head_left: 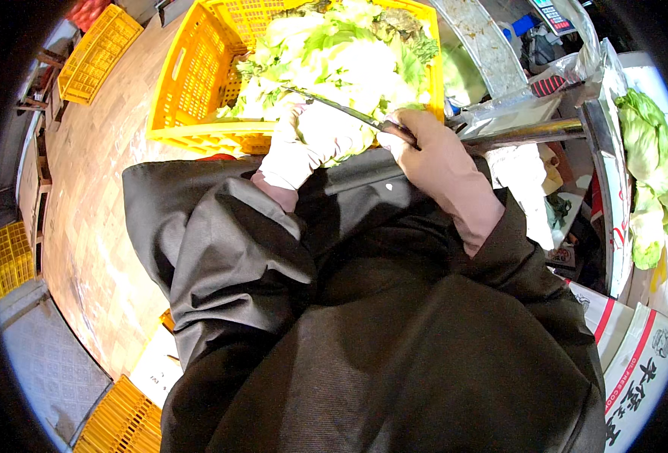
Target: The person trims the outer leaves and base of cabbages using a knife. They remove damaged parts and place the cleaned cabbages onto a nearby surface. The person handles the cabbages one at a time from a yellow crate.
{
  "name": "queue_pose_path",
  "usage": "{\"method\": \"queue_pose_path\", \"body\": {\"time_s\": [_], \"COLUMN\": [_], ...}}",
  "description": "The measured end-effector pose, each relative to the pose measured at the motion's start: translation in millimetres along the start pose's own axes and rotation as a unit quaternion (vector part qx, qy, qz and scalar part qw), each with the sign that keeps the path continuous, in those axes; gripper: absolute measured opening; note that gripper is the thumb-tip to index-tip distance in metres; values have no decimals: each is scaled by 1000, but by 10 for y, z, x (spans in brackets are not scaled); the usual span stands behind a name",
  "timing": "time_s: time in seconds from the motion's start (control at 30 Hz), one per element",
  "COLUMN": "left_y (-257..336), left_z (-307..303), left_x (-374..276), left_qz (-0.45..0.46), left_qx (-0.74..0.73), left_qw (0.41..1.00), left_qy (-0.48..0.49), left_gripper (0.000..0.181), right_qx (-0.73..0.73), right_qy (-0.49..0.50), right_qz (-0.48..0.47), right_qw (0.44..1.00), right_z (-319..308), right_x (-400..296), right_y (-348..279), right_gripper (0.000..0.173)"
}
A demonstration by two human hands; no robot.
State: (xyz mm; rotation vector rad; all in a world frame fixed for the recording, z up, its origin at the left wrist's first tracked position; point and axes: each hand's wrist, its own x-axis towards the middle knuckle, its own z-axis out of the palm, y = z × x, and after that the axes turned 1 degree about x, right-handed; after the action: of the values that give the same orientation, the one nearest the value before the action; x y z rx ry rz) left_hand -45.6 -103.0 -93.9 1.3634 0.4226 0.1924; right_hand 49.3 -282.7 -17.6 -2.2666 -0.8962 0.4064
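My left hand (pixel 297 150), in a pale glove, is around a head of lettuce (pixel 334 133) at the near edge of a yellow plastic crate (pixel 189 133). Bright light washes out much of the lettuce. In my right hand (pixel 424 144), also gloved, is the handle of a knife (pixel 345 110). Its dark blade points up and left, across the top of the held lettuce. Behind both hands, loose lettuce leaves (pixel 334 51) are heaped in the crate, some of them wilted and brownish.
Lettuce heads (pixel 648 164) lie on a surface at the far right. Beside me on that side are a metal frame (pixel 529 131) and printed cardboard boxes (pixel 631 362). More yellow crates (pixel 99 54) stand at the left, with another (pixel 121 416) at lower left. A keypad device (pixel 554 17) is at upper right.
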Motion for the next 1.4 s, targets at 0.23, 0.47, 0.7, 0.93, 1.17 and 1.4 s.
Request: {"method": "queue_pose_path", "body": {"time_s": [0.23,0.47,0.7,0.93,1.17,1.4], "left_y": [-85,-140,-86,-290,-136,-260], "left_z": [-4,-9,22,81,91,-12], "left_x": [200,283,178,115,56,248], "left_qz": [-226,-278,-270,-17,-8,-225], "left_qx": [-422,-474,-437,-275,-212,-486], "left_qw": [878,835,857,961,977,835], "left_qy": [9,20,28,-19,-17,-125], "left_gripper": [51,47,47,45,38,55], "right_qx": [-51,-37,46,178,161,42], "right_qy": [-64,-32,-12,12,23,-27], "right_qz": [64,51,15,139,125,-58], "right_qw": [995,997,999,974,979,997], "right_z": [-21,78,378,-195,-390,-286], "right_x": [109,96,196,-10,-37,-170], "right_y": [-114,-83,196,-238,-85,174], "right_gripper": [28,22,24,39,43,24]}}
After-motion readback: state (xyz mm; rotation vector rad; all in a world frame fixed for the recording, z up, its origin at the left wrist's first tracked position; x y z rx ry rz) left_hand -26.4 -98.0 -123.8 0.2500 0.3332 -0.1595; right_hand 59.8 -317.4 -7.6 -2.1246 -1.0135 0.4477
